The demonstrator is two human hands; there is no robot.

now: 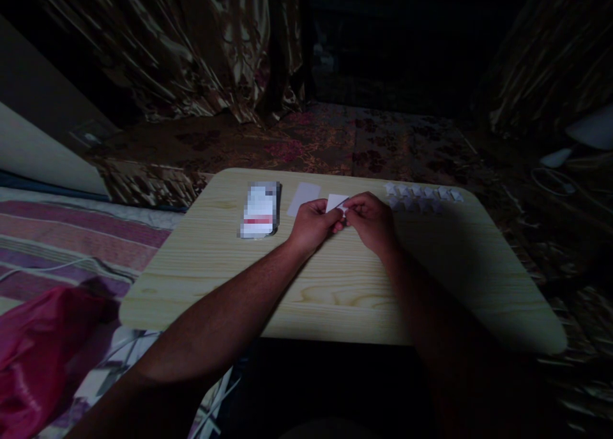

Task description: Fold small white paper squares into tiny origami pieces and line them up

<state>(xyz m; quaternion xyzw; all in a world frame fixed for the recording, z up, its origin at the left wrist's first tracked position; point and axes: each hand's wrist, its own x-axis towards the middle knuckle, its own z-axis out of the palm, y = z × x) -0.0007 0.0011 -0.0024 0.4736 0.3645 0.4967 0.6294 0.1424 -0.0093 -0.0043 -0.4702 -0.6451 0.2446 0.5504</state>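
Both of my hands meet over the far middle of a small light wooden table (335,292). My left hand (311,223) and my right hand (371,220) pinch a small white piece of paper (336,203) between their fingertips, just above the tabletop. A flat white paper slip (303,198) lies right behind my left hand. To the right of my right hand, several small folded white paper pieces (421,197) lie in rows near the table's far edge.
A blurred-out stack of cards or a packet (259,210) lies left of my hands. A striped blanket (57,247), a white cable (43,268) and a pink bag (43,349) are at the left. Patterned carpet and curtains lie beyond in the dark.
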